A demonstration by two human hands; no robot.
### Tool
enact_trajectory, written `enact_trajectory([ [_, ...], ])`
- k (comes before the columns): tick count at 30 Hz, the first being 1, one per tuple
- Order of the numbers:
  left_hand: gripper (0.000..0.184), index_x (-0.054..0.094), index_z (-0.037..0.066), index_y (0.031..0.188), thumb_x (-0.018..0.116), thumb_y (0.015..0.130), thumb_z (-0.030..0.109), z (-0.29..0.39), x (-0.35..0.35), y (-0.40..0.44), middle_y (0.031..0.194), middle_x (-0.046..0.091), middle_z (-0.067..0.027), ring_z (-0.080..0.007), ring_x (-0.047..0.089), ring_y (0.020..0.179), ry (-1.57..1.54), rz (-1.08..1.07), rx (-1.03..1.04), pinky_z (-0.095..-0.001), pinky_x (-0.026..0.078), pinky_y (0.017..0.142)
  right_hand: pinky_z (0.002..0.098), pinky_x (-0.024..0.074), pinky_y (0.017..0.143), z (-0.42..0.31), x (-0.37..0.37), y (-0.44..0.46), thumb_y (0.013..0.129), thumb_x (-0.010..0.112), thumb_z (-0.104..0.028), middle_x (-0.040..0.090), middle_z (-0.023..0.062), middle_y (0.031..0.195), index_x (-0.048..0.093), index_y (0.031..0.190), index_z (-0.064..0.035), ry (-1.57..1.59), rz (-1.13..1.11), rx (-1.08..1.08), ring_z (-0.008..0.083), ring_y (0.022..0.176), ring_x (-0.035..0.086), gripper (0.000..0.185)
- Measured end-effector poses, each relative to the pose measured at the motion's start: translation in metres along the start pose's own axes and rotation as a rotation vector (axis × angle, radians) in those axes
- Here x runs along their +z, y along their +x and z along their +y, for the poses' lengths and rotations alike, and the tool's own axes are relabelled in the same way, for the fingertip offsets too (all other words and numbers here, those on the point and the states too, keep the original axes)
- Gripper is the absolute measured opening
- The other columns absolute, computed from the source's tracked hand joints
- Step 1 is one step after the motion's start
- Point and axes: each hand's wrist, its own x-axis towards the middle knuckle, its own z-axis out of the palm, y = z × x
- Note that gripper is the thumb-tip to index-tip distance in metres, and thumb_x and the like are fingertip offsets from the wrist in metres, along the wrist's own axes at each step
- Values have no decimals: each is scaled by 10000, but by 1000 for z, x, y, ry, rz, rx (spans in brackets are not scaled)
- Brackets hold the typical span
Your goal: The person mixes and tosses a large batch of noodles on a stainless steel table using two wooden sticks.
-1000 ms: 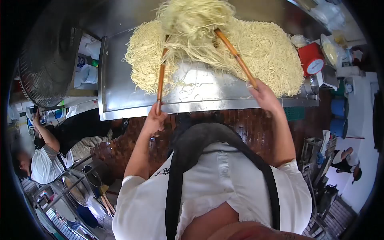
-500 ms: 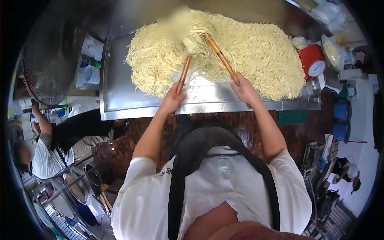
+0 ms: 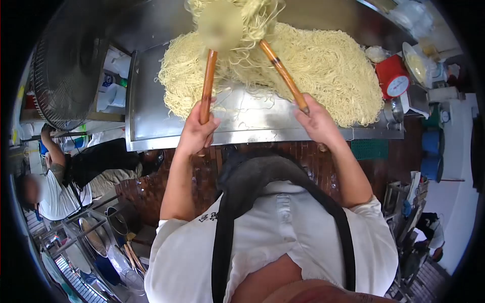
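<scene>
A broad heap of pale yellow noodles (image 3: 333, 76) covers much of a steel table (image 3: 149, 96). My left hand (image 3: 196, 131) is wrapped round a wooden stick (image 3: 207, 81) that points away from me, nearly upright in the view. In my right hand (image 3: 319, 125) is a second wooden stick (image 3: 284, 76), dark-banded and slanting up to the left. A loose bunch of lifted noodles (image 3: 260, 20) hangs at the far ends of both sticks, with strands trailing down. A blurred patch hides part of that bunch and the left stick's tip.
A red dial scale (image 3: 391, 76) stands by the table's right end. On the left a large fan (image 3: 65, 81) rises beside shelves. A person in a white shirt (image 3: 63, 197) is at the left; another person (image 3: 434, 232) is far right. The floor (image 3: 151, 187) is brown tile.
Both sticks have risen, lifting a bunch of noodles above the heap. My left hand has shifted left and its stick stands steeper. Bare steel shows wider in the middle.
</scene>
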Motion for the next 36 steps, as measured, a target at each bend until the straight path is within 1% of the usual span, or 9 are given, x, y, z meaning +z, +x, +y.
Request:
enact_trajectory([
  [5,521,445,79,1409,652,931,52,-50,-45,-57,753,526,-2,-106,489,509,355,151,-457,-293,438,464,484,483,910,124,-79,-76,928,613,-119,648,278,1094,561,1231,0,-347,-28,108,462,1053,612,330],
  [8,546,462,61,1400,681,900,82,-93,-56,-98,990,653,-158,-319,662,863,650,86,-422,-405,527,763,480,502,862,144,-118,-140,913,626,-104,665,272,1028,567,1184,-20,-358,-136,443,470,1018,632,289],
  [12,543,467,46,1383,678,888,121,-176,-30,-29,1113,638,-307,-498,607,1114,807,2,-234,-489,488,923,505,479,953,271,-32,-57,926,600,-151,641,298,1159,550,1265,18,-355,24,48,475,1122,600,383],
  [16,498,485,14,1333,678,891,137,-144,35,104,946,664,-214,-390,649,881,860,-127,-158,-463,514,812,499,503,897,179,13,69,931,583,-189,638,300,1088,518,1255,14,-198,-20,-57,472,1042,615,388],
  [20,498,507,37,1359,694,903,109,-135,22,43,906,574,-44,-179,580,883,454,-48,-368,-339,495,827,494,505,826,139,0,27,933,597,-195,633,284,986,507,1195,-4,-105,59,-140,467,965,629,337],
  [23,478,499,33,1347,688,911,89,-231,23,21,822,547,-19,-135,557,692,384,59,-198,-299,477,616,491,501,824,186,49,-3,942,601,-197,627,282,970,528,1178,-16,-11,55,-31,464,952,626,306],
  [26,478,442,21,1349,665,930,68,-159,63,21,701,507,-3,-110,443,424,166,42,-270,-274,356,372,480,502,845,175,67,-6,948,611,-211,631,273,1006,542,1171,-17,28,-58,148,449,955,626,304],
  [34,574,429,120,1445,678,929,73,-85,-35,-64,693,460,31,-70,389,449,156,-69,-452,-257,327,393,351,477,850,143,-119,-81,911,662,-134,620,134,960,599,1195,-12,-183,-32,36,207,918,587,315],
  [36,624,432,119,1464,702,903,77,-59,-84,-96,731,485,26,-68,400,477,240,-94,-566,-255,324,405,399,498,830,157,-163,-111,872,705,-146,675,204,1013,617,1143,14,-300,-75,267,301,903,633,327],
])
